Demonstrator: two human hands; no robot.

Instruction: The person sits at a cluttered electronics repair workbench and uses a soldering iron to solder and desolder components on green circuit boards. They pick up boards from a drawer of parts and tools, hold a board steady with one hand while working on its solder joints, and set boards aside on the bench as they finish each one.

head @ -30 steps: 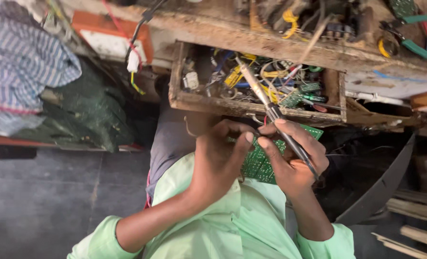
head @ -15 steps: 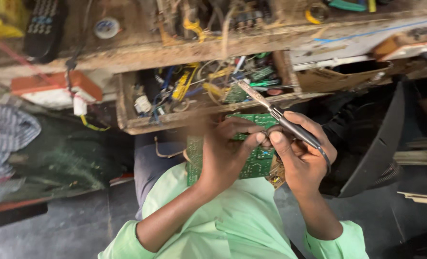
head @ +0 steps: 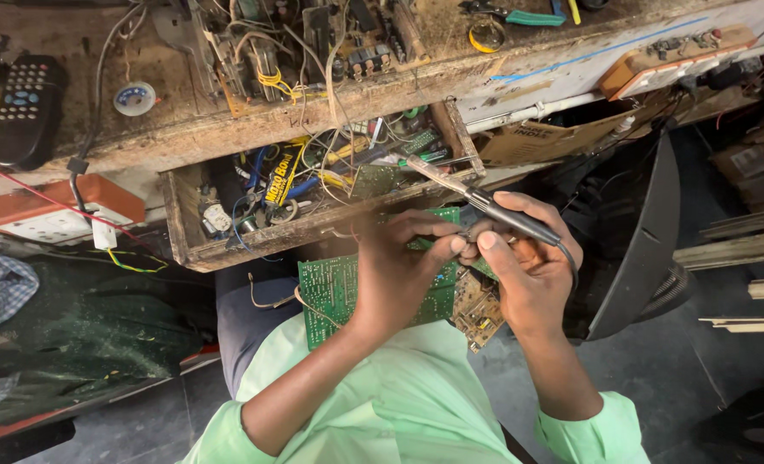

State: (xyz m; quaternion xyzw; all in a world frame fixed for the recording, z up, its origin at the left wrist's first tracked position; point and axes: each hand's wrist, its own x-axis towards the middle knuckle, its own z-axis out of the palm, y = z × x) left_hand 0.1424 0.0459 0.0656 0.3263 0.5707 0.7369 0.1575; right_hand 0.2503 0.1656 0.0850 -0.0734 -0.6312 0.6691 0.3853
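While our right hand grips the soldering iron and our left hand pinches at the green circuit board on our lap, we judge one slip could burn fingertips crowded there.

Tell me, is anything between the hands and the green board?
Nothing visible. The left hand lies right over the green board on the lap, and the right hand, holding the soldering iron, meets it there.
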